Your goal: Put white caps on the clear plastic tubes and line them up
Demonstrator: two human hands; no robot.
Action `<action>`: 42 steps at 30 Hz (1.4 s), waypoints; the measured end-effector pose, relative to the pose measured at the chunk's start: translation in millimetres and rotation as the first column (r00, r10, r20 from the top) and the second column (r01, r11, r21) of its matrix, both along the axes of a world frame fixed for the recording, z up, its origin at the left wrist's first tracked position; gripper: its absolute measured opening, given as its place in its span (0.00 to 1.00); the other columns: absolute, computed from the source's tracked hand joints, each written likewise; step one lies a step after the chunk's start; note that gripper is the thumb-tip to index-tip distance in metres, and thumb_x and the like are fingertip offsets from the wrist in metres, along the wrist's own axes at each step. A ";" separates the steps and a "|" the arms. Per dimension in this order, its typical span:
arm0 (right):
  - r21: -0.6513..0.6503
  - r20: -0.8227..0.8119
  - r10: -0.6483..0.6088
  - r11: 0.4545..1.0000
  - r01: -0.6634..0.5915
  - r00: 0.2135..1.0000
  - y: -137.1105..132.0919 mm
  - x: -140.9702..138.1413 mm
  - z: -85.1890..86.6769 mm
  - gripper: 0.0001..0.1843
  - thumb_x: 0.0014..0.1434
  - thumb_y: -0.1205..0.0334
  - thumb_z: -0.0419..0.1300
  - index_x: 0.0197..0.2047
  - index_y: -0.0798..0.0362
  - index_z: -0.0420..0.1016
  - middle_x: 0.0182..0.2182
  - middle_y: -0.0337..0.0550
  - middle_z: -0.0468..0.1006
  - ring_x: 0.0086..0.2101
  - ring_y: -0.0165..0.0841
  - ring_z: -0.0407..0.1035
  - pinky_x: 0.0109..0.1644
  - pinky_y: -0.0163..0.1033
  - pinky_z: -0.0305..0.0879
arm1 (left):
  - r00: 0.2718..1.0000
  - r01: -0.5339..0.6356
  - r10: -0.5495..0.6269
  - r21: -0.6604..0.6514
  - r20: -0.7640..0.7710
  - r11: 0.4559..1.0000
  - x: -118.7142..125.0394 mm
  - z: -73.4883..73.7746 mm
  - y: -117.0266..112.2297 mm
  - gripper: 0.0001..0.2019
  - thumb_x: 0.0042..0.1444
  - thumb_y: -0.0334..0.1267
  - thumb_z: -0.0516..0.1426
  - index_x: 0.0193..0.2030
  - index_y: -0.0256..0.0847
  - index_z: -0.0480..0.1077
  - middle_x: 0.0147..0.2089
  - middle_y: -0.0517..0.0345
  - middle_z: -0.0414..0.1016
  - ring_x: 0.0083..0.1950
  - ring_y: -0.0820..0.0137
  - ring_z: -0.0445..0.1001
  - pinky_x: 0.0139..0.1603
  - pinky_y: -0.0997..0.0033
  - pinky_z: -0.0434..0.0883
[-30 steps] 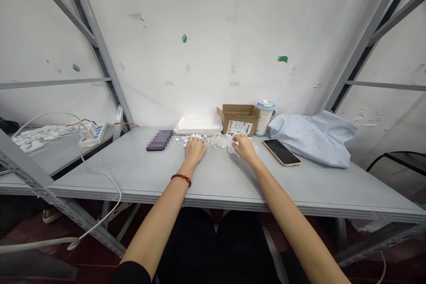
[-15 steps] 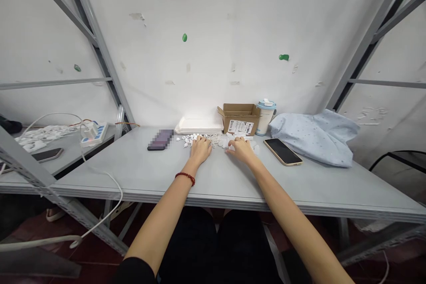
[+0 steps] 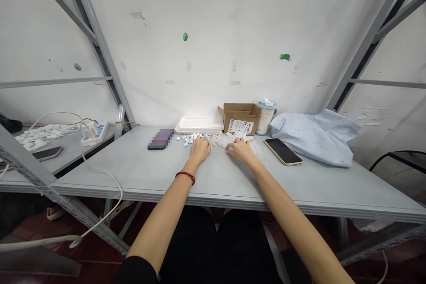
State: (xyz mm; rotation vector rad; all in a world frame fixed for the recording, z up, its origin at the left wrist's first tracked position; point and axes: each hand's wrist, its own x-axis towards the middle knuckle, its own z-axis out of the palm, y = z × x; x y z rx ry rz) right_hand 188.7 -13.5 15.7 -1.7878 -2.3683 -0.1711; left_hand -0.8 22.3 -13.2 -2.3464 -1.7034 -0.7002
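Note:
My left hand (image 3: pixel 200 149) rests on the table with its fingers bent down among small white plastic caps (image 3: pixel 189 138). Its fingertips are hidden, and what they hold is too small to make out. My right hand (image 3: pixel 241 150) reaches over small clear plastic pieces (image 3: pixel 257 148), fingers curved and spread, the thumb out to the left. Nothing shows plainly in its grasp. Between both hands lies a heap of thin whitish pieces (image 3: pixel 215 140).
Behind the parts stand a white tray (image 3: pixel 199 126), a cardboard box (image 3: pixel 240 117) and a lidded cup (image 3: pixel 265 120). One phone (image 3: pixel 282 151) and pale blue cloth (image 3: pixel 314 135) lie right; a dark, pixelated flat object (image 3: pixel 161 139) lies left. A white cable (image 3: pixel 115 180) hangs over the left edge.
My right hand's thumb and forefinger have drawn closer together, and the hand has shifted very slightly. My left hand stays almost in place.

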 end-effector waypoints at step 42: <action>-0.156 -0.936 0.050 0.828 -0.538 0.348 -2.0 -16.1 -3.3 0.23 0.41 0.66 0.65 0.42 0.51 0.64 0.28 0.34 0.71 0.29 0.30 0.70 0.34 0.36 0.66 | 0.245 0.173 -0.102 0.060 0.964 0.983 -5.8 21.9 -9.8 0.08 0.42 0.39 0.64 0.29 0.37 0.76 0.30 0.55 0.78 0.33 0.68 0.74 0.40 0.67 0.69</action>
